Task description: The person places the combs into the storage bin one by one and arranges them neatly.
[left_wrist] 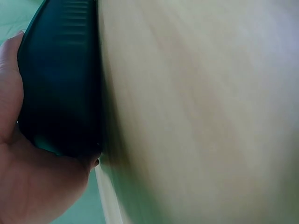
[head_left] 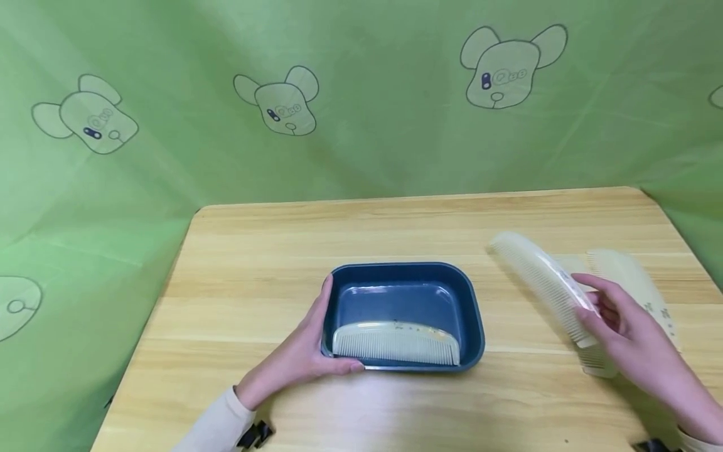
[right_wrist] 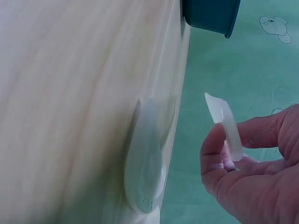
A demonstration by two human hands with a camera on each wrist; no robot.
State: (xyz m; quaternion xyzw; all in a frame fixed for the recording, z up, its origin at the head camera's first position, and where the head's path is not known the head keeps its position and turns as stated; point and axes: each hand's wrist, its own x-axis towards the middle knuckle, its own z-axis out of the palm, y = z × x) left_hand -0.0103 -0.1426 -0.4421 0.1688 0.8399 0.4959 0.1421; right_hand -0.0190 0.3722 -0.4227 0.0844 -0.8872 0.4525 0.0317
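Note:
A dark blue rectangular tray (head_left: pixel 390 298) stands on the table. My left hand (head_left: pixel 307 348) holds its left end, the thumb along the near rim and the fingers at the left side; the left wrist view shows the palm close against the tray wall (left_wrist: pixel 60 84). Inside the tray, a pale comb (head_left: pixel 395 343) lies along the near side, teeth facing me. On the right, my right hand (head_left: pixel 638 342) pinches another pale comb (head_left: pixel 528 267) by its near end, thumb against fingers. The right wrist view shows this comb (right_wrist: pixel 229 128) raised off the table, nearly edge-on.
More pale combs (head_left: pixel 627 273) lie overlapping on the table under and beside my right hand, partly hidden by it. The wooden table (head_left: pixel 254 270) reaches back to a green curtain (head_left: pixel 384 163) printed with bear heads, which also hangs at both sides.

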